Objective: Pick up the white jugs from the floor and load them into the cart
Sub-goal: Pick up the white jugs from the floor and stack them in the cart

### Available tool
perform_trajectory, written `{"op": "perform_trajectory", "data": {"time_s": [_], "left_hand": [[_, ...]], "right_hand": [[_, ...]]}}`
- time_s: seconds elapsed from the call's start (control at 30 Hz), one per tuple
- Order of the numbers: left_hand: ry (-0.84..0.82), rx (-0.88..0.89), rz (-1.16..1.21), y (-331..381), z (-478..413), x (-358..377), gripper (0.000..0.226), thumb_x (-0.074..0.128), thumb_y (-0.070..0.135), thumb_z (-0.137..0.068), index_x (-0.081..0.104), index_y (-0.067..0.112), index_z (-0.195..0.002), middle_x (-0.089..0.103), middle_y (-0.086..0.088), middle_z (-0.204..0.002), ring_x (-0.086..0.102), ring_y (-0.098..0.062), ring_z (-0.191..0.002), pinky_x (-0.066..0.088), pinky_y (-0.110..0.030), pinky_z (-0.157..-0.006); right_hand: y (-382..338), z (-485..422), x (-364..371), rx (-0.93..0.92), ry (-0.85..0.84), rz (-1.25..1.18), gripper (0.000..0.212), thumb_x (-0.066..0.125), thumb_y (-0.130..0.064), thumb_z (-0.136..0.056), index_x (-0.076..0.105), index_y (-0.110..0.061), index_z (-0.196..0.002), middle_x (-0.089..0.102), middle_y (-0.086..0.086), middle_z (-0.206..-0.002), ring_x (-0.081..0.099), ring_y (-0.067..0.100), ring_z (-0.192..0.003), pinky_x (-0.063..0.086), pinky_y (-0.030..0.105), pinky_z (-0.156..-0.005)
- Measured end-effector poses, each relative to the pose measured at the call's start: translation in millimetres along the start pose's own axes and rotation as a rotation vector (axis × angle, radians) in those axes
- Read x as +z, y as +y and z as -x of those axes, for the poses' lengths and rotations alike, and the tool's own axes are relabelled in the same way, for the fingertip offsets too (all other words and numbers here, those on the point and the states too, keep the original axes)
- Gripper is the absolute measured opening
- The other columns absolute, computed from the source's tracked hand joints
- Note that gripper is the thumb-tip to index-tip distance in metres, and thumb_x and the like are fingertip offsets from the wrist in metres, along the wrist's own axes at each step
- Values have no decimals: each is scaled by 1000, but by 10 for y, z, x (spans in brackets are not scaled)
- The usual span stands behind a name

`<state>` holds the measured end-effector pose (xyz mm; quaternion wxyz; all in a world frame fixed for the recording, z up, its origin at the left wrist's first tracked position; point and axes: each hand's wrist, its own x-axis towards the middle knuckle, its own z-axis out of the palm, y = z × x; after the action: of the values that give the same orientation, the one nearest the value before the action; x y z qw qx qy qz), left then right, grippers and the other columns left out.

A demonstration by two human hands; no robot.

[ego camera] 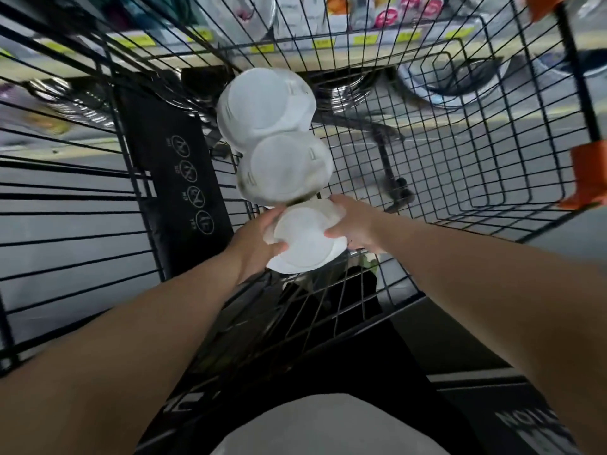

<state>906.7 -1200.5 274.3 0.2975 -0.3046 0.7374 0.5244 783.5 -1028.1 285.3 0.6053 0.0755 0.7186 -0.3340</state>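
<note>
White jug [305,239]: fingers [274,214] of left hand [259,239], right hand [354,224] curled round it, in wire cart [164,165]; shop shelves [328,44] beyond.

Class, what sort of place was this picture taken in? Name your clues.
Most likely a shop aisle: a black wire shopping cart, a shelf edge lined with yellow price labels, and packaged goods above it.

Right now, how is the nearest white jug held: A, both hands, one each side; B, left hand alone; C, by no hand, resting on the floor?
A: the left hand and the right hand grip opposite sides of the nearest white jug, over the cart.
</note>
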Motion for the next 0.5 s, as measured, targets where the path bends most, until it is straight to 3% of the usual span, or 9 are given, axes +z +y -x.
{"op": "perform_trajectory", "data": {"time_s": [0.1,0.17,0.27,0.33,0.4,0.5], "left_hand": [[6,-12,-205,179,13,4,75,74,20,-84,37,26,-148,48,1,-142,44,-18,-130,33,-27,-106],[27,-28,-300,314,38,-17,69,72,30,-86,39,26,-146,43,0,-148,41,-21,-134,32,-28,-109],[72,31,-217,714,167,1,48,69,30,-89,52,30,-134,50,4,-140,53,-20,-120,43,-34,-101],[120,160,-183,1100,272,68,36,68,28,-90,58,31,-124,56,5,-130,58,-16,-107,45,-27,-91],[166,277,-190,1542,382,197,30,68,29,-89,60,34,-117,61,8,-120,59,-13,-102,46,-27,-89],[165,403,-165,2237,523,532,31,69,32,-88,62,33,-118,64,10,-112,61,-12,-103,49,-32,-92]], "right_hand": [[-5,90,-63,15,-30,-56,74,62,-1,-90,28,-27,-151,39,9,-149,44,32,-129,39,45,-109],[-52,195,-90,4,5,-51,63,65,-9,-90,39,-22,-147,45,11,-146,50,28,-123,42,43,-108],[-168,516,-282,-105,114,0,46,66,-19,-90,53,-16,-135,57,7,-131,61,21,-105,54,34,-91],[-223,832,-510,-193,204,36,41,65,-25,-91,56,-18,-130,61,-1,-120,65,19,-93,56,29,-72],[-201,1188,-818,-271,285,37,40,64,-28,-91,57,-20,-129,64,-6,-105,68,19,-90,58,29,-71],[5,1703,-1405,-386,412,10,31,65,-25,-91,61,-18,-121,63,-11,-83,58,4,-57,47,15,-49]]}}
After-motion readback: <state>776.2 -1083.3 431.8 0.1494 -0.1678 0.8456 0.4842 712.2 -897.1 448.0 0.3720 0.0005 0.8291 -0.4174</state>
